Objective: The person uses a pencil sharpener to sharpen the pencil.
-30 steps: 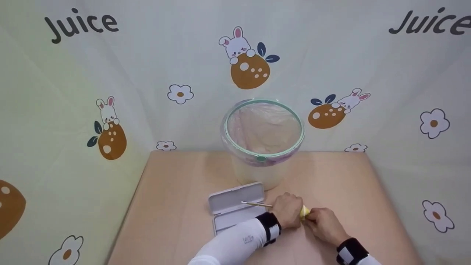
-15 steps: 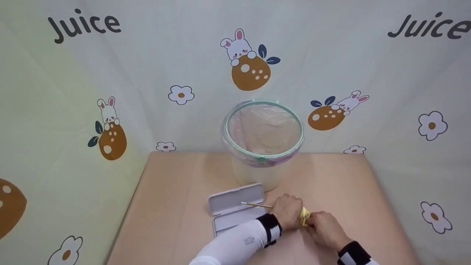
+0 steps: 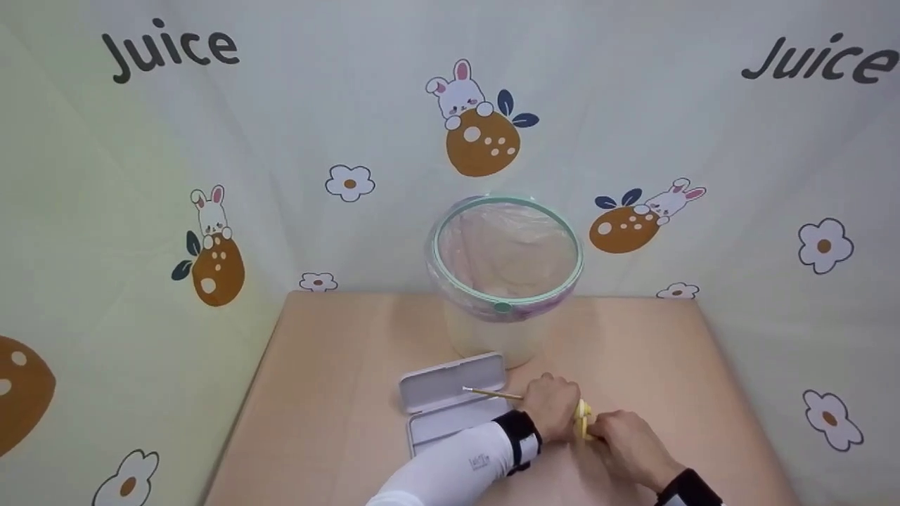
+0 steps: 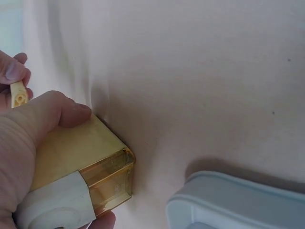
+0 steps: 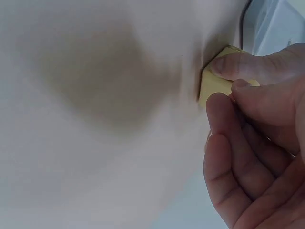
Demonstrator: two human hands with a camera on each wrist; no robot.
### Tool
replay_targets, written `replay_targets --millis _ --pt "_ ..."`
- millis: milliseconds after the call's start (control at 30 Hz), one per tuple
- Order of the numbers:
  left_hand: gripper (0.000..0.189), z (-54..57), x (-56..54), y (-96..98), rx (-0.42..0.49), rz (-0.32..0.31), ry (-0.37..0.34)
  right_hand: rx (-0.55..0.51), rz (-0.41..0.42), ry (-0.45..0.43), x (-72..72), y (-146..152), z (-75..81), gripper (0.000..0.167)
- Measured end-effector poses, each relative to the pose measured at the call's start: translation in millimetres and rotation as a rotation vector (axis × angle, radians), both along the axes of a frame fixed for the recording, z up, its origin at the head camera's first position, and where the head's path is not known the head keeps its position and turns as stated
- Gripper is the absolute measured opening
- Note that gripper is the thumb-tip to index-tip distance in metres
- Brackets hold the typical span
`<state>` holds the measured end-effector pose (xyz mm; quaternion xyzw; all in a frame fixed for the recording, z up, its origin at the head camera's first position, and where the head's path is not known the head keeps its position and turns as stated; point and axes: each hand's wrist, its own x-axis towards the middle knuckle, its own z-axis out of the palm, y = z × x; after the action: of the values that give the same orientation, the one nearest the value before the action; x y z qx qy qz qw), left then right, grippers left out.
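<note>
My left hand (image 3: 553,406) grips a yellow hand-crank pencil sharpener (image 4: 78,148), its thumb across the top. In the left wrist view the body shows a clear amber drawer (image 4: 112,183) and a white part at one end. My right hand (image 3: 636,446) pinches the end of the yellow crank (image 4: 19,94), which hangs downward in the head view. A thin gold-coloured pencil (image 3: 496,393) with a pale end sticks out leftward from behind my left hand, over the case; where its other end sits is hidden.
An open grey pencil case (image 3: 450,385) lies left of the hands, partly behind the left sleeve. Behind it stands a pale bin with a green rim (image 3: 503,307) and a clear plastic liner. Printed curtains surround the table (image 3: 337,372).
My right hand has moved slightly down and right, and the crank has turned to point downward. My left hand stays on the sharpener. The whole head view has shifted a little.
</note>
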<state>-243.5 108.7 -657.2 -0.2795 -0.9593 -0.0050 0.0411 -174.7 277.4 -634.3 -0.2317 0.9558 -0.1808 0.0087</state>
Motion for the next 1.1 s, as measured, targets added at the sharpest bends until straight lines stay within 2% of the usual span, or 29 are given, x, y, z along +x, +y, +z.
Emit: replay_targets --millis 100,233,433,633,700,900,1100 --pt "0.034 0.3 0.6 1.5 0.003 0.001 -0.008 0.006 0.002 0.014 2.4 2.6 4.6 0.013" --pt "0.031 -0.7 1.5 2.7 0.004 -0.001 -0.002 0.003 0.020 0.085 3.9 6.0 10.4 0.015" --pt "0.028 -0.7 3.0 4.4 -0.008 -0.004 0.024 0.002 0.045 0.140 1.2 11.8 20.8 0.015" --pt "0.028 -2.0 2.7 3.9 -0.019 -0.030 0.076 -0.026 0.011 0.210 -11.6 15.7 35.4 0.015" --pt "0.029 -2.7 2.1 2.3 -0.016 -0.033 0.088 -0.038 0.001 0.207 -17.6 15.8 38.5 0.015" --pt "0.034 -2.8 -1.2 -3.6 -0.018 -0.072 0.073 -0.080 -0.060 0.192 -27.9 16.0 40.5 0.019" --pt "0.038 -3.9 -5.1 -6.6 -0.014 -0.089 0.060 -0.078 -0.063 0.233 -33.6 14.7 42.1 0.016"
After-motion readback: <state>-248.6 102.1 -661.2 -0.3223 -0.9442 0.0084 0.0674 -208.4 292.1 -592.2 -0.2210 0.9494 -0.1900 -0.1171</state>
